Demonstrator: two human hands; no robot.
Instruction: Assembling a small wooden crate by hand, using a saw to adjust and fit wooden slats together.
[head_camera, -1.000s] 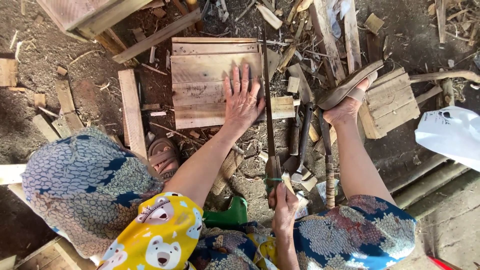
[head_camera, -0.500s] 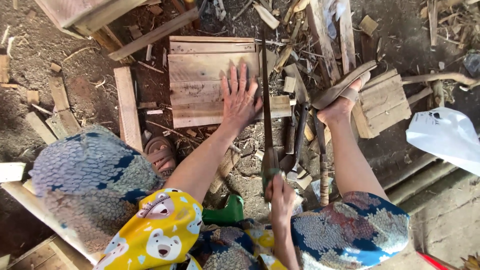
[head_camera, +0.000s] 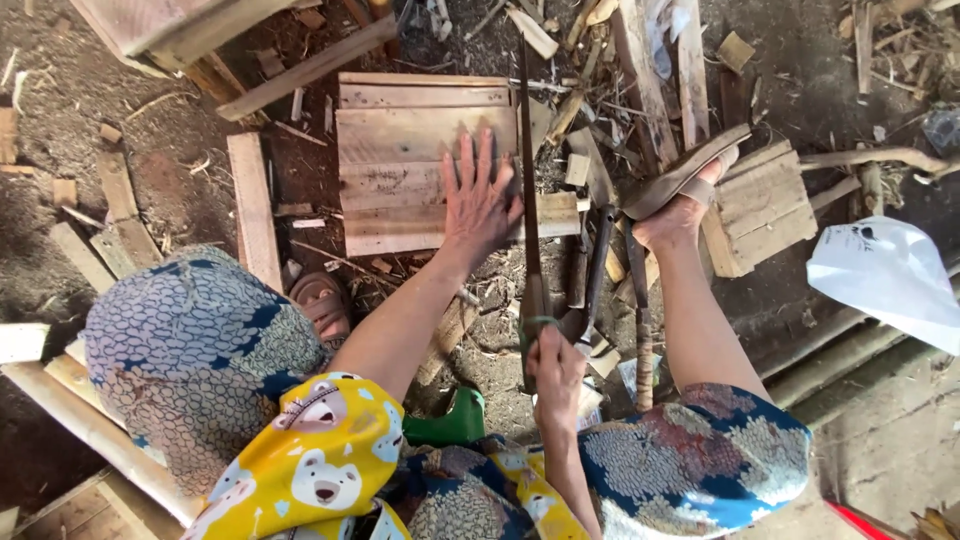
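Left hand (head_camera: 480, 205) unmoved, fingers spread flat on the plank panel (head_camera: 425, 160); right hand (head_camera: 555, 375) fingers stay clenched on the saw (head_camera: 528, 190), edging along the panel's right end.

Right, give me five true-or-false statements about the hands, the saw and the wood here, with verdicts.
1. The left hand lies flat on the slatted wooden panel. True.
2. The right hand grips the long hand saw by its handle. True.
3. The saw blade lies left of the left hand. False: it runs along its right side.
4. A white plastic bag lies at the right. True.
5. The right foot is bare. False: it wears a sandal.
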